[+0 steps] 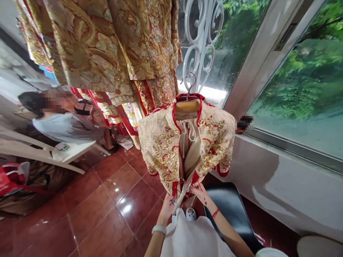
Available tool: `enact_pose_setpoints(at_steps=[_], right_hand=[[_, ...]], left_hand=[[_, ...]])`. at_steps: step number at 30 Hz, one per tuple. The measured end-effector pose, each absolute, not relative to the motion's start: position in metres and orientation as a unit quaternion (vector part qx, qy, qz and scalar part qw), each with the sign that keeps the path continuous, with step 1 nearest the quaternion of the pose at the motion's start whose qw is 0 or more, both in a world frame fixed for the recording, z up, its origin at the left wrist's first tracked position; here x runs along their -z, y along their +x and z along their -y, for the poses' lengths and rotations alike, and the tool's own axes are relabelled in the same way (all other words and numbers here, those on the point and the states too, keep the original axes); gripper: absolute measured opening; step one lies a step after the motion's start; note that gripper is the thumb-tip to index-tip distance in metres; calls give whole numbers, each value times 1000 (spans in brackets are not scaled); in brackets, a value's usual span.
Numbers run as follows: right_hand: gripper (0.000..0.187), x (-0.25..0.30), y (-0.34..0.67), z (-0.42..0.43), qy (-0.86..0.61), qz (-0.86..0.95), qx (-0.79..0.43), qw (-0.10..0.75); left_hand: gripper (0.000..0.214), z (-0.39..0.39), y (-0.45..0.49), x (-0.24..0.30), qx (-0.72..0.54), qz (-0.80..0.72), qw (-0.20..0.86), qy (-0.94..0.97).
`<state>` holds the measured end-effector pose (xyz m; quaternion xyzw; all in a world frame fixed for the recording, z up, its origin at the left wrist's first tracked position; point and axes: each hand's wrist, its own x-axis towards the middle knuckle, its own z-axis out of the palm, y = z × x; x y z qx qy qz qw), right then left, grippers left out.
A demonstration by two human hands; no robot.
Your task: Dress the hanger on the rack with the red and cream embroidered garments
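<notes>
A shiny cream jacket (pixel 166 142) is hanging on a hanger (pixel 187 106) in front of white curly bars (pixel 207 35). The left hand (pixel 167 206) is pinching 1 bottom front corner, its fingers nearly closed. The right hand (pixel 200 194) is holding the other corner with loosely curled fingers.

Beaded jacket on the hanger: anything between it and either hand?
Nothing visible: the left hand and right hand are both at the lower front edges of the jacket. The black chair shows behind the right forearm, not between.

Bright daylight fills the window (pixel 292 96), glare spots the floor tiles (pixel 107 217), edges stretch.
</notes>
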<state>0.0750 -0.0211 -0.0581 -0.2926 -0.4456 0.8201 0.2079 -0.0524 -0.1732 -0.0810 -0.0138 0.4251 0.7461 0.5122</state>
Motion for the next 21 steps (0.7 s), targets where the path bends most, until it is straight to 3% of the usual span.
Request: enact_pose_setpoints(at_steps=[3, 7, 13, 16, 21], right_hand=[[44, 64, 61, 24, -350, 419, -787, 288], [43, 63, 48, 22, -354, 425, -772, 312], [40, 61, 67, 16, -402, 449, -713, 359], [40, 48, 78, 6, -388, 517, -692, 321], [35, 16, 102, -15, -242, 563, -773, 166]], left_hand=[[29, 138, -42, 81, -756, -443, 480, -40], [27, 107, -42, 72, -763, -426, 485, -37], [27, 186, -87, 58, -765, -388, 511, -49], [30, 219, -96, 62, -817, -380, 429, -64], [17, 161, -61, 72, -769, -387, 507, -52]])
